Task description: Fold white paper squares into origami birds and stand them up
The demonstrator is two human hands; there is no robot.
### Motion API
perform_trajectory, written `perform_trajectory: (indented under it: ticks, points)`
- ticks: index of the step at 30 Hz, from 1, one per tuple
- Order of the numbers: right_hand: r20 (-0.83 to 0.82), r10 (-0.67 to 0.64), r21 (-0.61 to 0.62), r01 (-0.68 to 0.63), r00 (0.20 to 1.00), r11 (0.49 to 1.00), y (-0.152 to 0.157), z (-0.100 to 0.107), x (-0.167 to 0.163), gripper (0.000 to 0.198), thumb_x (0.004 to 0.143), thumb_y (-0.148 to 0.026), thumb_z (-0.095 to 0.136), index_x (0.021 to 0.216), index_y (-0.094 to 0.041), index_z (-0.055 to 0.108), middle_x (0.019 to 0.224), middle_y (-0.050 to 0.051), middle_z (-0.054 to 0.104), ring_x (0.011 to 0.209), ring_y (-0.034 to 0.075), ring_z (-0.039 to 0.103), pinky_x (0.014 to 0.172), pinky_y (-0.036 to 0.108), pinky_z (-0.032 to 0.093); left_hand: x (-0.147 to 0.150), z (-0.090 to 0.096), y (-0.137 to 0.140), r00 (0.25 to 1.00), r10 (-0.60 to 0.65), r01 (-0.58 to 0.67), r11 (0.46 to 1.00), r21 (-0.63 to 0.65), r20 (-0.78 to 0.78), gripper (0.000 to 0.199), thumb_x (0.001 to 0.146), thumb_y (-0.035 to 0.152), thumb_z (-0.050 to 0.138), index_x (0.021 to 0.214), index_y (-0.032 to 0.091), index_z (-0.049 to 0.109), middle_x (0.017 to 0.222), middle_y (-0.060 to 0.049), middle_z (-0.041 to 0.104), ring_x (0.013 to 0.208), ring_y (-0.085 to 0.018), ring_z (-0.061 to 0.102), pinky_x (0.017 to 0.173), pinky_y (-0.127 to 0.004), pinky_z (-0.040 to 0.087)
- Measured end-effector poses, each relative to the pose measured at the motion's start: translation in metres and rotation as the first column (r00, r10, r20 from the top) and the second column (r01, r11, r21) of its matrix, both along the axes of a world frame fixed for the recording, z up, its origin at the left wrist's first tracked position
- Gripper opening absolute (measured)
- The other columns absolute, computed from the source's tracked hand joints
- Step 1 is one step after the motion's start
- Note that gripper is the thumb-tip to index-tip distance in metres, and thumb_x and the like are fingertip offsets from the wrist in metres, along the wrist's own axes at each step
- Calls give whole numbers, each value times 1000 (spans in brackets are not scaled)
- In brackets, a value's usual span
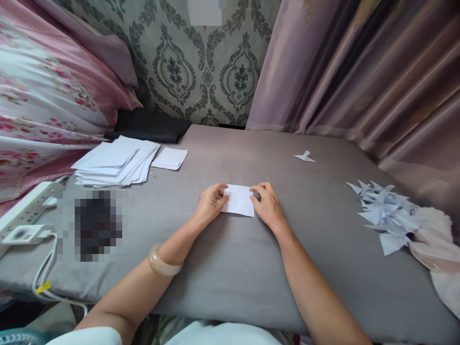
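A small white sheet of paper [238,200] is held between my two hands over the middle of the grey-covered table. My left hand [212,202] pinches its left edge, thumb and fingers closed on it. At the opposite edge, my right hand [268,203] grips the paper near its upper right corner. The sheet looks nearly flat, with its lower edge slightly bowed. Whether it touches the table I cannot tell.
Back left lie a stack of large white sheets [111,160] and a smaller paper stack [170,158]. One folded paper piece [305,156] lies back right. Several folded pieces [386,213] pile up beside a pale cloth [434,239]. A power strip [30,211] lines the left edge.
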State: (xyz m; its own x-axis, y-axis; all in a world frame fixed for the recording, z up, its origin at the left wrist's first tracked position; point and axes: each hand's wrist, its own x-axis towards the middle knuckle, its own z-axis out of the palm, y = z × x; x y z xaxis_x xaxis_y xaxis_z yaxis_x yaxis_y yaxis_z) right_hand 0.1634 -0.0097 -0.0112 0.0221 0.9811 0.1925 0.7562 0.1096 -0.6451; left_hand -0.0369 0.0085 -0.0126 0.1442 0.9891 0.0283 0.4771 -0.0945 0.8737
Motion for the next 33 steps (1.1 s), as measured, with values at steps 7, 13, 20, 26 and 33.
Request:
perform_trajectory:
  ticks: [7,13,20,26,33]
  points:
    - [135,334,-237,-297,933,925,-13,18,19,55,71,2,39,108,-27,67,115,4,57,112,19,49,96,33,38,-11,4,1,903,-212,285,946,152,-374,37,75,7,44,99,19,70,104,-11,54,88,-21,55,82,-35,46]
    - [72,376,-324,-334,924,885,-14,23,28,51,74,-8,47,119,-28,60,124,6,50,116,21,46,93,32,41,-39,11,8,787,-437,512,856,67,-436,51,74,6,45,116,28,63,120,-8,49,108,-25,45,96,-40,40]
    - [-30,399,-333,-386,916,860,-12,21,35,35,81,-33,59,115,-29,62,121,6,50,111,20,50,92,33,42,-42,13,13,800,-474,520,853,32,-369,34,82,28,57,115,29,64,118,-9,48,107,-25,46,93,-38,42]
    - [-63,327,-249,-333,943,910,-5,12,32,22,85,-32,55,99,-22,67,109,6,55,90,15,56,83,30,43,-33,11,12,867,-382,442,886,139,-321,26,87,38,55,99,21,70,107,-10,54,102,-23,50,93,-39,40]
    - [55,95,-186,-83,994,979,-6,10,12,27,86,-39,50,72,-19,60,98,4,57,78,14,56,75,29,42,-14,0,10,946,-115,161,979,129,-304,27,84,39,57,80,15,68,100,-10,59,90,-21,52,87,-37,42]
